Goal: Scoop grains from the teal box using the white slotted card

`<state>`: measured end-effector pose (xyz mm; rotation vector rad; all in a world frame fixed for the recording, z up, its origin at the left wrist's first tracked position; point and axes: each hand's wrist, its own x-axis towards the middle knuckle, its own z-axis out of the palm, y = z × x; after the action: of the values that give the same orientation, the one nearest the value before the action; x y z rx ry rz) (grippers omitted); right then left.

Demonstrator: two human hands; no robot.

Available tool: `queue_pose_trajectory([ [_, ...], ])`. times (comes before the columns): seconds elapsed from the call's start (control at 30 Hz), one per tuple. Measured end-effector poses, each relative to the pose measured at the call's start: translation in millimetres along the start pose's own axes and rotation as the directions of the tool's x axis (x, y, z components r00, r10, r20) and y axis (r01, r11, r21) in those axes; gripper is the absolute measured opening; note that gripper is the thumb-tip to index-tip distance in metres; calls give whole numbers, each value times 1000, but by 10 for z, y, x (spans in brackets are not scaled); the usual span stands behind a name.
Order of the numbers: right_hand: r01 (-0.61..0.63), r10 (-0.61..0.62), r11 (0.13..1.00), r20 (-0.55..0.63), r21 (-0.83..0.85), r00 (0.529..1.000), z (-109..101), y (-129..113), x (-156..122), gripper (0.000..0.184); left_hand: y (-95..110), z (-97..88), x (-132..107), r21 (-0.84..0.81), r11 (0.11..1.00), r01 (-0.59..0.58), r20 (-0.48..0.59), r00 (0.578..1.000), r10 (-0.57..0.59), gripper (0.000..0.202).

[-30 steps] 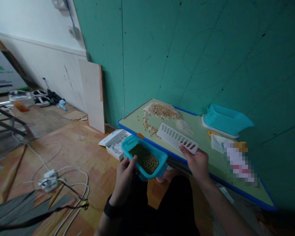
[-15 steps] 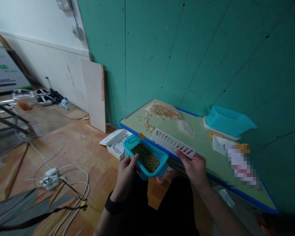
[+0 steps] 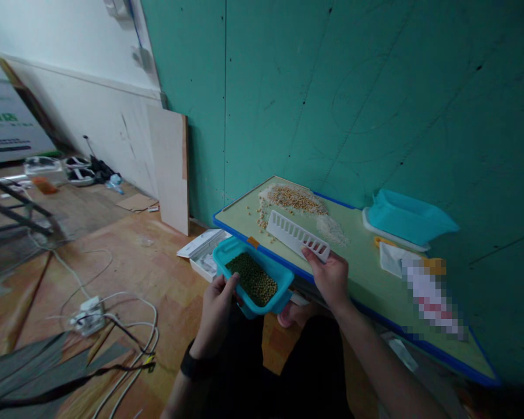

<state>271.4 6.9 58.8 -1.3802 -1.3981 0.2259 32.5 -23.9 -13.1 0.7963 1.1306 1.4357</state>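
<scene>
My left hand (image 3: 220, 302) grips the near rim of a turquoise plastic basin (image 3: 283, 278), thumb over the edge. Inside it lie green beans (image 3: 247, 269) and yellowish beans (image 3: 266, 288). The basin hangs just off the near blue edge of the table. In my right hand (image 3: 330, 276) is a white slotted plastic strip (image 3: 290, 234), held by its right end and tilted over the tabletop. Beyond the strip, a heap of yellow beans (image 3: 297, 199) mixed with white grains (image 3: 332, 230) spreads across the pale green tabletop (image 3: 362, 273).
At the table's right sit another turquoise basin (image 3: 408, 216), on a white tray (image 3: 367, 220), and a yellow-and-white item (image 3: 390, 259). An open white box (image 3: 203, 262) lies on the floor below. White cables (image 3: 152, 317) and a power strip (image 3: 89, 314) lie to the left.
My right hand has lifted the slotted strip and shifted it left and inward over the table. The basin in my left hand has moved slightly left and up.
</scene>
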Motion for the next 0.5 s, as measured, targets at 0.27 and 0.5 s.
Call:
queue_pose_trajectory([
  [0.27, -20, 19, 1000, 26, 17, 999, 26, -42, 10, 33, 71, -80, 110, -25, 1000, 11, -42, 999, -12, 45],
  [0.5, -21, 17, 997, 49, 77, 999, -60, -87, -95, 29, 98, -30, 101, -49, 999, 4, -26, 1000, -5, 43],
])
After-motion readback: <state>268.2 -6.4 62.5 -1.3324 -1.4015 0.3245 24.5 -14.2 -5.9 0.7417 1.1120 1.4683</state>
